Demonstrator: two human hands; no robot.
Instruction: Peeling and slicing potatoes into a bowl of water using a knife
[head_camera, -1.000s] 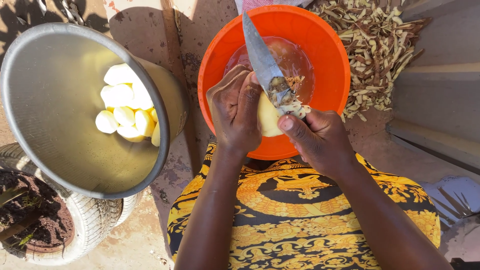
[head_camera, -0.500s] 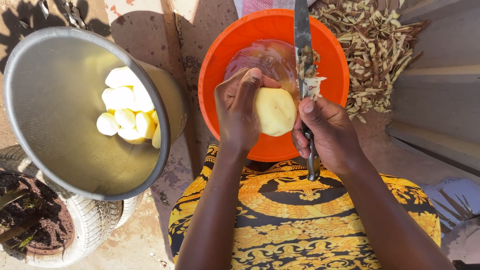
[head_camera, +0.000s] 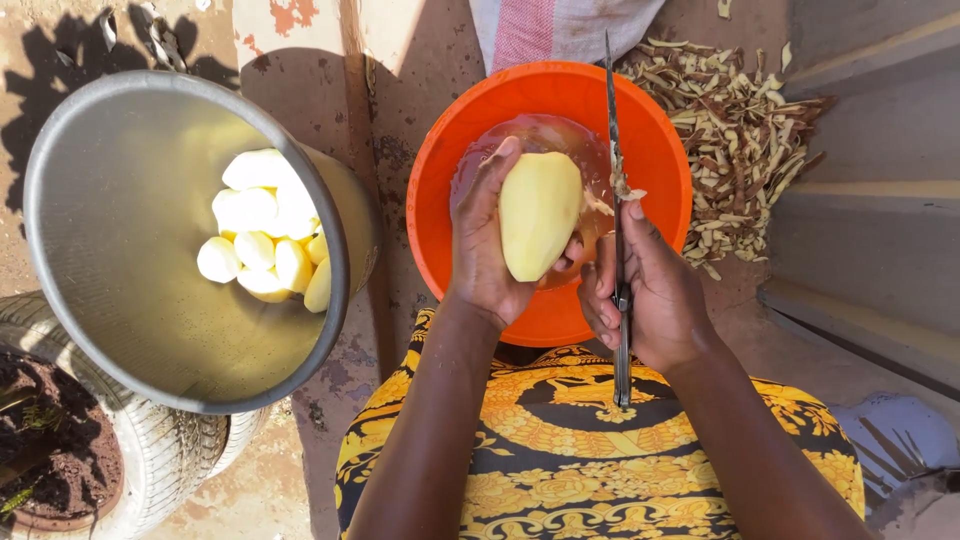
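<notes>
My left hand (head_camera: 482, 248) holds a peeled pale yellow potato (head_camera: 538, 214) upright over the orange plastic bowl (head_camera: 655, 140). My right hand (head_camera: 650, 290) grips a long metal knife (head_camera: 617, 215), its blade pointing away from me along the potato's right side, with scraps of peel stuck to the blade. The bowl holds murky water. My arms reach out over a yellow and black patterned garment (head_camera: 560, 440).
A large grey metal pot (head_camera: 120, 230) at the left holds several peeled potatoes (head_camera: 262, 232). A heap of brown peelings (head_camera: 735, 130) lies right of the bowl. A tyre with soil (head_camera: 60, 460) sits at the lower left, concrete steps (head_camera: 870, 230) at the right.
The knife swung from lying across the potato to pointing straight away, beside it. My left hand turned the potato upright, showing its peeled face.
</notes>
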